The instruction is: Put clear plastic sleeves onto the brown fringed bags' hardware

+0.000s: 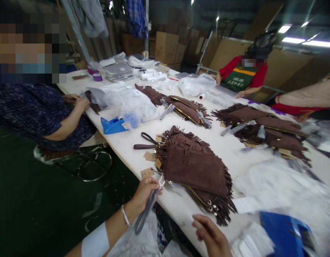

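Note:
My left hand [147, 194] is closed on a dark wrist strap [146, 211] in a clear plastic sleeve, its lower end hanging over the table's edge. The strap's upper end is beside a brown fringed bag [193, 167], which lies on top of other fringed bags on the white table. Tan paper tags [147, 173] and another dark strap [145, 146] stick out at the pile's left side. Lower right, my right hand [211, 235] is raised near the table's edge, fingers loosely bent and apart, with nothing visible in them.
More brown fringed bags [261, 123] lie in piles across the table. Clear plastic bags [285, 189] and a blue tape dispenser [285, 233] are at the right. Another blue dispenser [114, 125] sits on the left edge. A seated co-worker [41, 114] works at left; others stand behind.

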`<state>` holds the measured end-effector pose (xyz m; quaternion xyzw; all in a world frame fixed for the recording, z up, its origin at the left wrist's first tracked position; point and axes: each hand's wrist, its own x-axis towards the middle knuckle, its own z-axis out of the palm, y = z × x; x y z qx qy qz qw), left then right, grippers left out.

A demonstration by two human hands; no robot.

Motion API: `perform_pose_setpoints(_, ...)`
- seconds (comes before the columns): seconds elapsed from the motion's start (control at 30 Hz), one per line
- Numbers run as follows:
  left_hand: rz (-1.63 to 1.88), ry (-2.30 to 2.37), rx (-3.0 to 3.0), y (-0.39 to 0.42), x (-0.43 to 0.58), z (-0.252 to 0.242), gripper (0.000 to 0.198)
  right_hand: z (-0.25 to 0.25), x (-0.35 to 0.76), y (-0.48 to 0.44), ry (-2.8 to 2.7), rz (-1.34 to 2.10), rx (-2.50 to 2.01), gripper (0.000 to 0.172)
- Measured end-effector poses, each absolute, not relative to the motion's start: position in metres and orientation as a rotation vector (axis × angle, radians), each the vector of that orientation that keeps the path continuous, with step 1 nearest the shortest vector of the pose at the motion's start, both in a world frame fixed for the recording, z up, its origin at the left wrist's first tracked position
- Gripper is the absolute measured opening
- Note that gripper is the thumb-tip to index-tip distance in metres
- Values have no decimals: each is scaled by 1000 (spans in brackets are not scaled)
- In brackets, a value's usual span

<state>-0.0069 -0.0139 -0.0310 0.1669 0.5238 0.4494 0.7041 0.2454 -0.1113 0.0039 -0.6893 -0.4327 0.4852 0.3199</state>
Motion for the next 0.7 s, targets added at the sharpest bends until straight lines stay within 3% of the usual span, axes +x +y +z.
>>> perform_pose_setpoints(0.2, 1048, 1143, 469, -17, -9, -29, 12, 7, 139, -26, -1527, 1314, -1382, 21)
perform_pose_setpoints(0.43, 1074, 1176, 560, -18, -14, -28, 8, 10, 123, -12, -2033, 900, -1539, 35)
perform_pose_setpoints(0.7, 1059, 1102, 530, -18, -20, -39, 14, 15, 115, -3, -2142, 875, -1577, 35)
